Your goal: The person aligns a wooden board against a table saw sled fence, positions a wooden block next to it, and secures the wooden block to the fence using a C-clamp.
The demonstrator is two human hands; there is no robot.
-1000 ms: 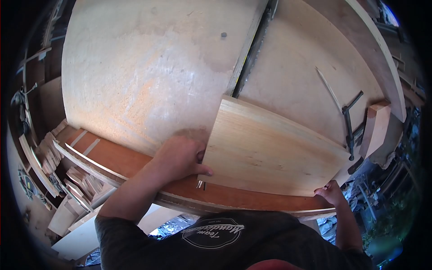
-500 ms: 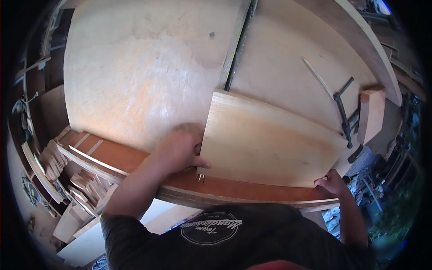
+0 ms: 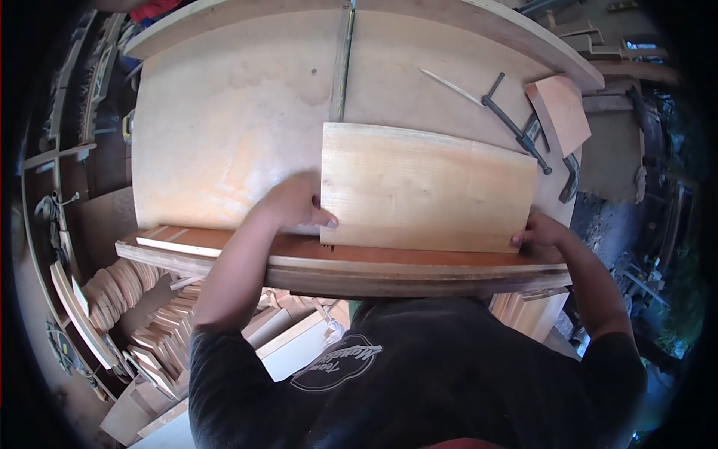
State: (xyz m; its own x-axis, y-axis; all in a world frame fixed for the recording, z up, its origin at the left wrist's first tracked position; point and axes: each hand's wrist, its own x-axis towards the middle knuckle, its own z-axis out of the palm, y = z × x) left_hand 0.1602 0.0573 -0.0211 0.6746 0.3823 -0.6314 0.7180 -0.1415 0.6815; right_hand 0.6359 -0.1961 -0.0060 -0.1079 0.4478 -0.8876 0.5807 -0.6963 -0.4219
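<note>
The pale board [image 3: 426,187] lies flat on the desk [image 3: 224,112], its near edge over a reddish strip [image 3: 441,257]. The left hand's [image 3: 295,200] fingers grasp its left edge (thumb on top); the right hand's [image 3: 542,229] fingers grip its near right corner. A metal clamp [image 3: 511,126] lies near its far right corner, beside an angular wood block [image 3: 562,118].

Lateral access over the tabletop [image 3: 202,120] is open left of the wooden board [image 3: 426,187], up to the left hand [image 3: 295,200], which obstructs the board's left edge. The right hand [image 3: 540,230] obstructs the lower right edge. A clamp [image 3: 512,129] and a wood block [image 3: 559,116] restrict passage near the upper right corner. A curved rim [image 3: 486,26] bounds the far side.
</note>
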